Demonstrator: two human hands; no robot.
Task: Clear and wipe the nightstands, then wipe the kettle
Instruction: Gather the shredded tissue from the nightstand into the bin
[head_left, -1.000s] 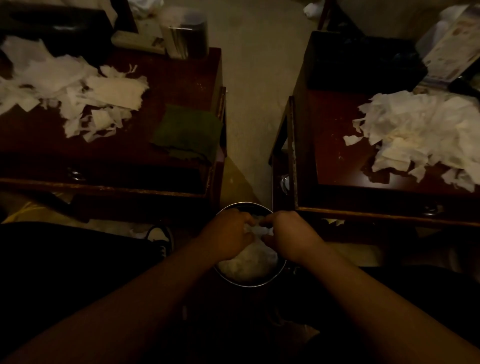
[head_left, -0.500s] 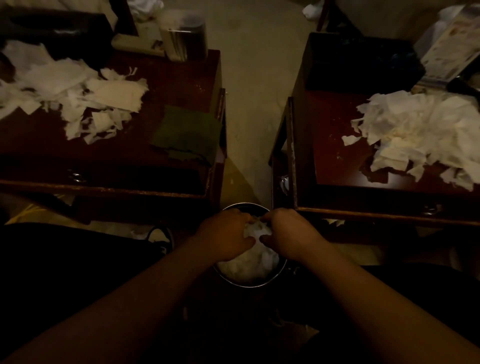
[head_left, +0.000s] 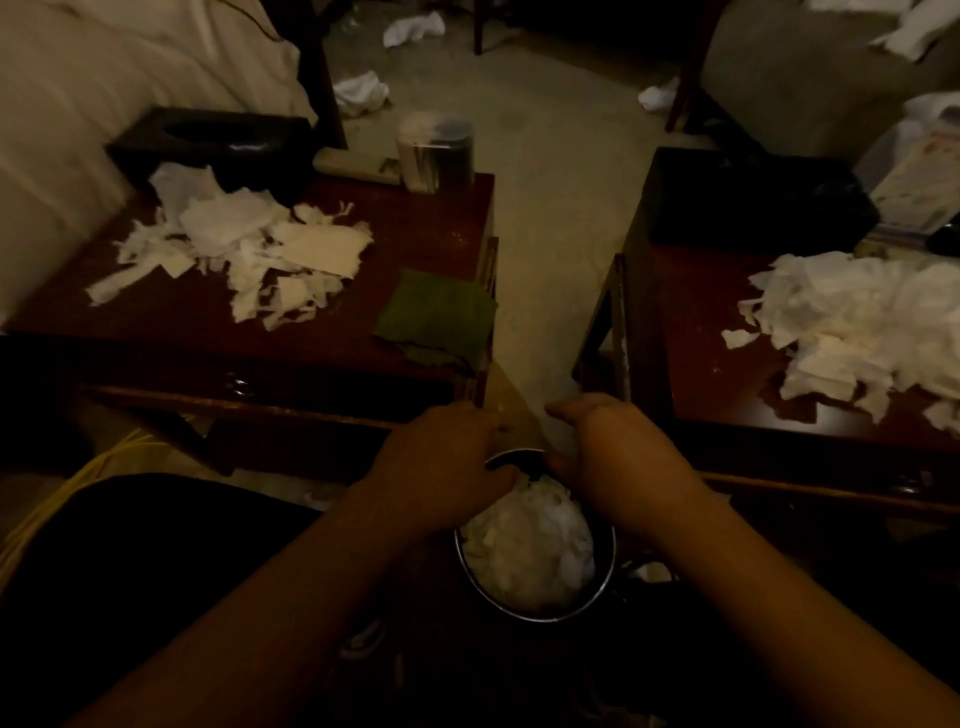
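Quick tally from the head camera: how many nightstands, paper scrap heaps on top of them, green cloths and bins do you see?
Nightstands: 2, left and right
Paper scrap heaps: 2, one on the left top, one on the right top
Green cloths: 1, on the left nightstand's near right corner
Bins: 1, full of paper
Total: 6
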